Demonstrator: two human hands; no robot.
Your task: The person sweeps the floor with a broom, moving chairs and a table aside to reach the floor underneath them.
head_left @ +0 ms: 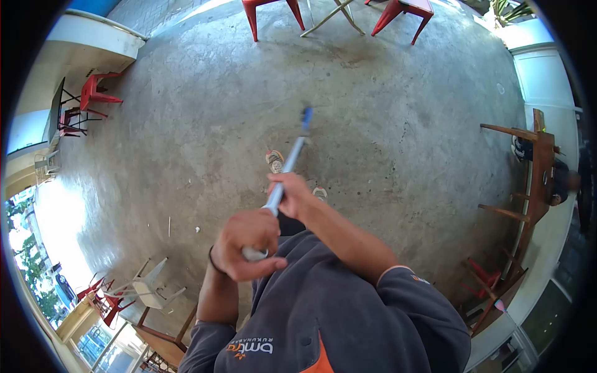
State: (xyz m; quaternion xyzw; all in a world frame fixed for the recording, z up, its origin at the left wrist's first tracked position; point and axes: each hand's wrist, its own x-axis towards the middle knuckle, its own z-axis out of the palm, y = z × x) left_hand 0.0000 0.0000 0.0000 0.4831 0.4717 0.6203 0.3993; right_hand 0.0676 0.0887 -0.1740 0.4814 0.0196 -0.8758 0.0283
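A long light-grey pole (293, 156) slants forward over the concrete floor, with a small blue head (306, 115) at its far end, slightly blurred. My left hand (245, 244) is wrapped round the pole near its top end, and a dark band circles that wrist. Farther down the shaft, my right hand (290, 193) is closed round it. One shoe (274, 161) shows just left of the pole, and part of the other (320, 193) is right of my right hand.
Red chairs (264, 5) and table legs stand at the front. A wooden table (543, 168) is at the right, with a person (563, 184) beside it. A white chair (152, 288) stands at the lower left, near small white debris (198, 229) on the floor.
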